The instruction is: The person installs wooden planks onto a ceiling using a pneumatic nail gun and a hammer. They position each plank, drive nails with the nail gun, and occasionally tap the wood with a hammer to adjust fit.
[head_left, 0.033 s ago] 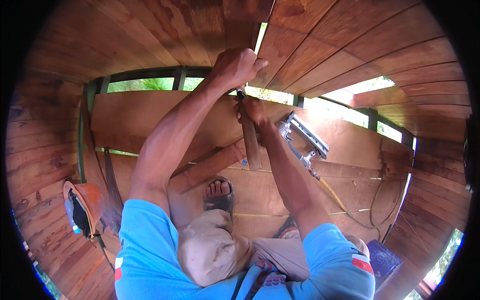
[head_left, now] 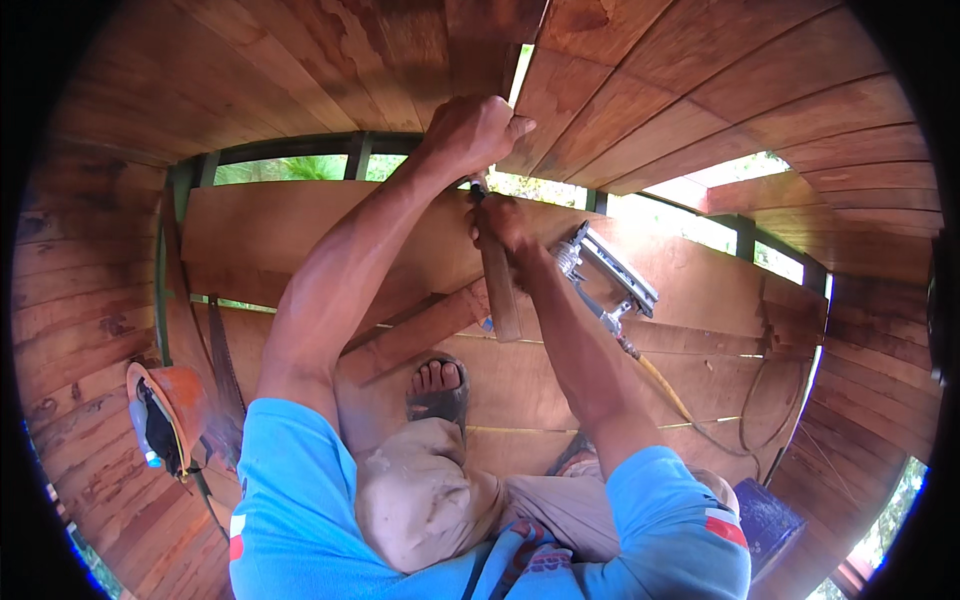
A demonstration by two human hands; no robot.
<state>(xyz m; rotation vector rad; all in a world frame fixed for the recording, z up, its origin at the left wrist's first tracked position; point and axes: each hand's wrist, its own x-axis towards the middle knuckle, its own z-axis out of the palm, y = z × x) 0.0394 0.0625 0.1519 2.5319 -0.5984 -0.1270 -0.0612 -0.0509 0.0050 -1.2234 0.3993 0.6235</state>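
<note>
My right hand is wrapped round the wooden handle of a tool. The handle's broad end points down toward my feet. A dark neck shows at its upper end, but the tool's head is hidden, so I cannot tell its kind. Just above, my left hand is closed near a bright gap in the wooden boards, thumb pointing right. What its fingers hold, if anything, is hidden. Right of my right forearm lies a nail gun, joined to a yellow hose.
An orange hard hat is at the left, with a handsaw beside it. A loose plank slants across the boards ahead of my sandalled foot. To the right stands a blue bucket.
The tool in my right hand has tilted slightly, its upper end and lower end shifting a little left. My left hand stays in place.
</note>
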